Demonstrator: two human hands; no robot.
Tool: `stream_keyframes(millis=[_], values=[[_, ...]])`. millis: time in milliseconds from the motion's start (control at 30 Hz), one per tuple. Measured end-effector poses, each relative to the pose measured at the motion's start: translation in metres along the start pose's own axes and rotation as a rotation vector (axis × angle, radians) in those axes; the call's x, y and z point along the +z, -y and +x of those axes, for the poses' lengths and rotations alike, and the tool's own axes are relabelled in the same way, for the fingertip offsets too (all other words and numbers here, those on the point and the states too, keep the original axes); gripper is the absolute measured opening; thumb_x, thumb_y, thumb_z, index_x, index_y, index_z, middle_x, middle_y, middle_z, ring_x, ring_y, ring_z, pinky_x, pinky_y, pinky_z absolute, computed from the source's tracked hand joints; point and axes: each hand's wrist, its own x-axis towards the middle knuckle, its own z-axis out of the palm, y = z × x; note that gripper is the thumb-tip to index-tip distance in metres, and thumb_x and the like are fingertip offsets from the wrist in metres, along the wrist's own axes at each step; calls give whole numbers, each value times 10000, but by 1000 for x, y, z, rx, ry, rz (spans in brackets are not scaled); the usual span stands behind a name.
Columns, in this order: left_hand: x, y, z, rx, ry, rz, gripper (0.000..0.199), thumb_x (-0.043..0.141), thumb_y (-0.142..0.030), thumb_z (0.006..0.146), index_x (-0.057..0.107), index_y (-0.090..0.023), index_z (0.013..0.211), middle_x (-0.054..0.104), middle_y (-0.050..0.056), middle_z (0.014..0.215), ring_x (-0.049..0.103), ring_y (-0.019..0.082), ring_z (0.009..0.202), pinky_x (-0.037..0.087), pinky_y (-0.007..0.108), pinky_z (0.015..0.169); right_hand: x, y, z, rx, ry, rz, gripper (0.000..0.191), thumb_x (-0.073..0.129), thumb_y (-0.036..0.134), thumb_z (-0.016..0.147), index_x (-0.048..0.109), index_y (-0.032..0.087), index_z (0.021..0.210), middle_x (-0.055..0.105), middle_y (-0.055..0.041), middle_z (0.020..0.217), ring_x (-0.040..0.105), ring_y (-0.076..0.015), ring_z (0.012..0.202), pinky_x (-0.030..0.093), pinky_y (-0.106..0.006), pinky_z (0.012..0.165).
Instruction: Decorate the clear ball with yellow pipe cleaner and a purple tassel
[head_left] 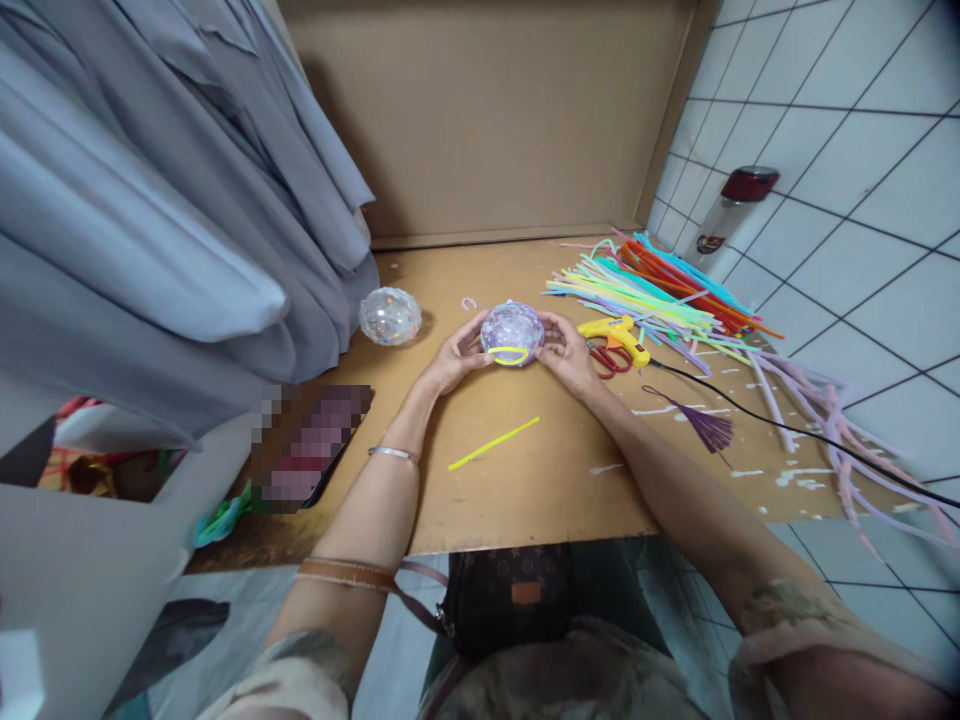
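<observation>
A clear, purplish ball (513, 325) sits between my two hands above the table. My left hand (459, 358) grips its left side, and my right hand (564, 352) closes on its right side. Across the front of the ball lies a bent yellow pipe cleaner (508, 355), shaped like a loop; both thumbs are close to its ends. A straight yellow pipe cleaner (493, 444) rests on the table nearer to me. Another clear ball (391, 317) with coloured specks stands to the left, apart from my hand.
At the right are a yellow glue gun (619, 338) with a black cord, red-handled scissors (611, 362), a purple tassel (705, 428) and a heap of coloured pipe cleaners (660, 290). A jar (727, 215) stands by the tiles. Grey cloth (187, 200) hangs left, above a blurred phone-like object (319, 450).
</observation>
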Motion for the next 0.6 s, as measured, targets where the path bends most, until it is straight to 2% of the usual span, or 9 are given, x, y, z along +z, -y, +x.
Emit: stream_keyframes(millis=[167, 600], values=[[0, -3, -1, 8, -20, 27, 1126, 969, -522, 584, 488, -247, 1565, 350, 159, 1711, 294, 403, 1602, 343, 536, 1282, 0, 3, -2, 2, 4, 7, 505, 751, 354, 720, 586, 287, 1192, 628, -86, 1336, 661, -257, 1155, 603, -430, 957], [1, 0, 0, 10, -23, 5, 1078, 965, -487, 598, 513, -256, 1548, 373, 152, 1702, 298, 401, 1601, 331, 547, 1289, 3, -1, -1, 14, -24, -12, 479, 746, 398, 740, 571, 286, 1171, 629, -83, 1310, 654, -253, 1161, 618, -426, 929]])
